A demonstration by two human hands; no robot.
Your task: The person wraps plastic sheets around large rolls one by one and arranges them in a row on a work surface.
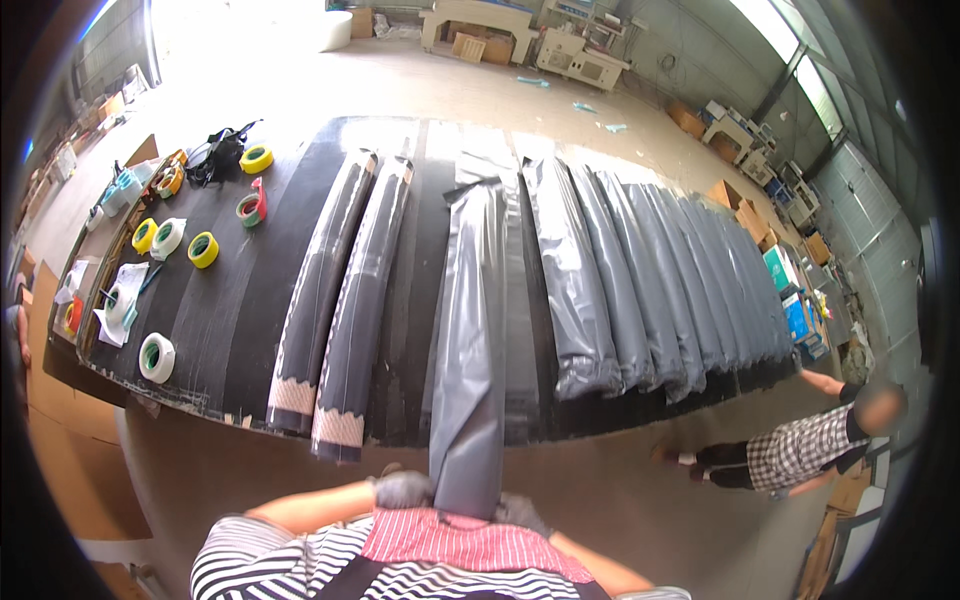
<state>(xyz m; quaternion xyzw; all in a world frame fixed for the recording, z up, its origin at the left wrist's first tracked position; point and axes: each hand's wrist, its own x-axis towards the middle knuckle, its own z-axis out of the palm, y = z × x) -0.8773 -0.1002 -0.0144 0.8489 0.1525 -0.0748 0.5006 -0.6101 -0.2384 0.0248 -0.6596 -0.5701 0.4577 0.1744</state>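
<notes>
A long grey plastic bag lies lengthwise across the table, its near end hanging past the front edge against my red striped apron. My left hand, in a grey glove, closes on the left side of that near end. On the opposite side my gloved right hand grips the bag's edge, its fingers partly hidden. Flat grey plastic lies beneath and to the right of the bag. Two long dark rolls in clear wrap, a left roll and a right roll, rest to the left.
Several filled grey bags lie side by side on the right of the black table. Tape rolls, including a yellow one and a white one, sit at left. Another person stands at the right end. Machines stand behind.
</notes>
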